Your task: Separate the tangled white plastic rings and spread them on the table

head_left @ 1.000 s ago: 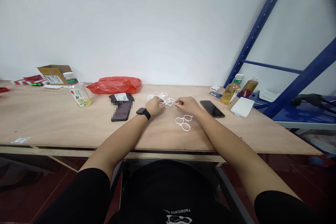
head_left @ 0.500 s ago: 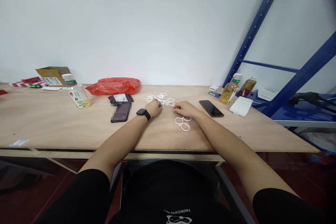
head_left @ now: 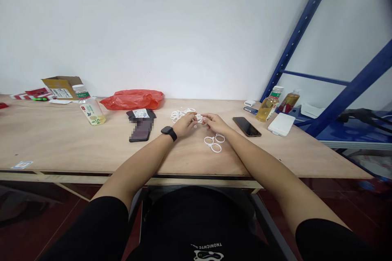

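White plastic rings (head_left: 199,118) sit between my two hands at the middle of the table. My left hand (head_left: 186,124), with a black watch on its wrist, has its fingers closed on some of these rings. From the other side, my right hand (head_left: 213,122) pinches at the same rings; how they are linked is too small to make out. A loose pile of white rings (head_left: 177,115) lies just behind my left hand. Nearer to me, a linked set of three white rings (head_left: 216,148) rests flat on the table beside my right forearm.
On the left are a black phone-like item (head_left: 141,132), a red plastic bag (head_left: 133,100), a drink bottle (head_left: 92,110) and an open carton (head_left: 63,88). A phone (head_left: 246,126), a white case (head_left: 281,124) and another bottle (head_left: 269,105) stand right, near a blue rack (head_left: 301,28).
Both hands have come closer together, the left moving right, and they now hold white rings between them. The right hand has uncovered more of the linked set on the table.
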